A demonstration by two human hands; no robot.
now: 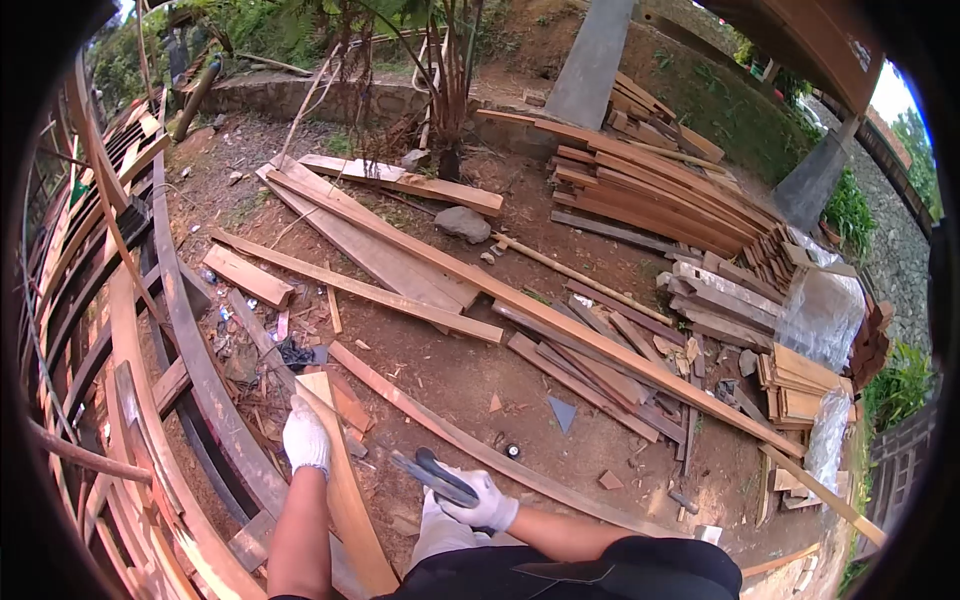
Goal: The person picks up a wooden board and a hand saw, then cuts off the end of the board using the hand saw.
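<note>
My left hand (306,440), in a white knit glove, is closed on the left edge of a light wooden plank (345,490) near its far end. That plank runs from beside my body away toward the ground ahead. In my right hand (486,503), also gloved, is a grey-and-black hand tool (445,480), its narrow end pointing left toward the plank. I cannot tell the tool's exact kind. Beneath the right hand shows my light trouser leg (438,530).
A long curved board (450,430) lies ahead on the dirt, near a small black round object (512,450) and a blue-grey triangular scrap (562,413). Stacked boards (670,195) fill the right back. Leaning timbers (170,260) line the left. A rock (462,224) sits farther off.
</note>
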